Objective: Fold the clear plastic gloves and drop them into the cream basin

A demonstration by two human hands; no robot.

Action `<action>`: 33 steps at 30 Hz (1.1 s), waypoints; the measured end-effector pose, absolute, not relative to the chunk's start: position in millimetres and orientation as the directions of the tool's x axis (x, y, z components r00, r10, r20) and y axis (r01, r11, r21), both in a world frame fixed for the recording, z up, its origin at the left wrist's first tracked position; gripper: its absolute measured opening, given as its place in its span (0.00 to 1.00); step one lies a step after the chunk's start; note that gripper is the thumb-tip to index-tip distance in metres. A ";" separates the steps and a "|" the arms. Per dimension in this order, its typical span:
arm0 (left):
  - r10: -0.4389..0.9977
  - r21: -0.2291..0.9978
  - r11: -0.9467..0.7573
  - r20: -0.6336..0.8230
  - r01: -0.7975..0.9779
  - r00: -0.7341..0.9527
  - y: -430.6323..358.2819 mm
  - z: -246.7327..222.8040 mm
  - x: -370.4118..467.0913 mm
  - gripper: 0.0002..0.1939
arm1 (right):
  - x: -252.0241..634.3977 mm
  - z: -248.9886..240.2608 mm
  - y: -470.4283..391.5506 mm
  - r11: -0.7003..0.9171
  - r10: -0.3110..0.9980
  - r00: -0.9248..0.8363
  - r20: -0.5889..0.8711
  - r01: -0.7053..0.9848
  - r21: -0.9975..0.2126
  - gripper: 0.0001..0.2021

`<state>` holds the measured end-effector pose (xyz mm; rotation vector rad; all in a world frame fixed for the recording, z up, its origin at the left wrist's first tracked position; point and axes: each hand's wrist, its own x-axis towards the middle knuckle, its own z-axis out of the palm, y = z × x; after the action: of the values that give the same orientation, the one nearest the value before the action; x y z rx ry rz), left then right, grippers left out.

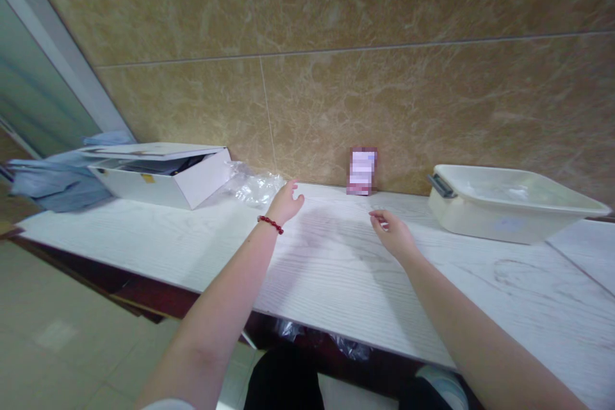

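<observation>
Left hand (287,203), half-open, and right hand (394,236), loosely curled, seemingly empty, are extended mid-frame, apparently reaching; grasping needs contact.

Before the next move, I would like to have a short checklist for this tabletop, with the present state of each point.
1. Left grip free: ok, nothing visible held.
2. Right grip free: ok, nothing visible held.
3. Left grip not touching the clear plastic wrap: cannot tell, they are close together in view.
4. Phone-like item upright: ok, it stands against the wall.
5. Lid of the white box shut: not ok, partly raised.
6. Beige bin contents identified: cannot tell, too unclear.
</observation>
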<state>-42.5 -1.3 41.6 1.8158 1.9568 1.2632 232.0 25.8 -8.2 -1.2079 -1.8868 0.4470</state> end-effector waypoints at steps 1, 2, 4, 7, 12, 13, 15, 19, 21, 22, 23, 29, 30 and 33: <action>0.872 0.612 -0.111 0.438 0.783 -0.218 -0.5 41.6 -54.7 0.25 | 231.7 -8.5 26.0 0.471 0.872 -0.191 0.451 0.576 -0.668 0.10; 0.856 0.552 -0.103 0.473 0.828 -0.209 0.3 40.5 -67.6 0.25 | 231.5 -8.7 26.2 0.470 0.873 -0.193 0.448 0.575 -0.669 0.10; 0.843 0.452 -0.034 0.492 0.891 -0.217 1.9 35.3 -94.4 0.24 | 231.1 -9.2 26.4 0.470 0.875 -0.200 0.440 0.570 -0.675 0.10; 0.833 0.306 0.127 0.484 0.944 -0.269 5.2 23.5 -132.6 0.24 | 229.9 -10.3 27.0 0.466 0.879 -0.208 0.429 0.567 -0.679 0.10; 0.834 0.167 0.300 0.432 0.939 -0.343 15.5 3.7 -176.8 0.30 | 227.5 -12.5 28.6 0.466 0.881 -0.223 0.418 0.570 -0.677 0.09; 0.843 0.152 0.341 0.387 0.928 -0.373 18.0 0.4 -182.1 0.32 | 227.2 -13.0 28.8 0.466 0.881 -0.225 0.417 0.571 -0.676 0.09; 0.855 0.148 0.398 0.299 0.906 -0.424 23.1 -5.7 -189.4 0.36 | 227.0 -13.7 29.0 0.466 0.881 -0.227 0.416 0.572 -0.675 0.09; 0.865 0.171 0.426 0.211 0.888 -0.456 32.2 -15.2 -193.5 0.37 | 227.4 -13.4 28.2 0.461 0.883 -0.227 0.410 0.578 -0.673 0.09; 0.875 0.176 0.408 0.206 0.896 -0.439 35.8 -18.5 -192.2 0.31 | 227.4 -12.0 27.0 0.455 0.887 -0.229 0.402 0.587 -0.669 0.09; 0.882 0.177 0.391 0.208 0.903 -0.423 37.2 -19.7 -191.3 0.27 | 227.2 -11.1 26.4 0.452 0.888 -0.231 0.397 0.593 -0.667 0.09; 0.889 0.178 0.374 0.212 0.910 -0.406 38.2 -20.4 -190.5 0.22 | 227.0 -10.4 25.9 0.449 0.890 -0.232 0.393 0.597 -0.665 0.09; 0.880 0.200 0.311 0.309 0.929 -0.361 35.2 -17.3 -189.0 0.13 | 225.5 -10.0 25.0 0.448 0.892 -0.248 0.377 0.590 -0.672 0.09; 0.870 0.210 0.312 0.330 0.927 -0.367 33.5 -16.3 -188.7 0.12 | 225.6 -10.1 24.8 0.447 0.893 -0.249 0.376 0.589 -0.673 0.09; 0.826 0.250 0.338 0.383 0.907 -0.413 28.8 -13.9 -186.0 0.11 | 226.0 -8.8 23.1 0.444 0.894 -0.243 0.376 0.591 -0.674 0.09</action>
<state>-186.0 28.8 -13.9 1.7840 2.7176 0.7220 226.0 23.1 -8.8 -1.2463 -1.9497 0.5161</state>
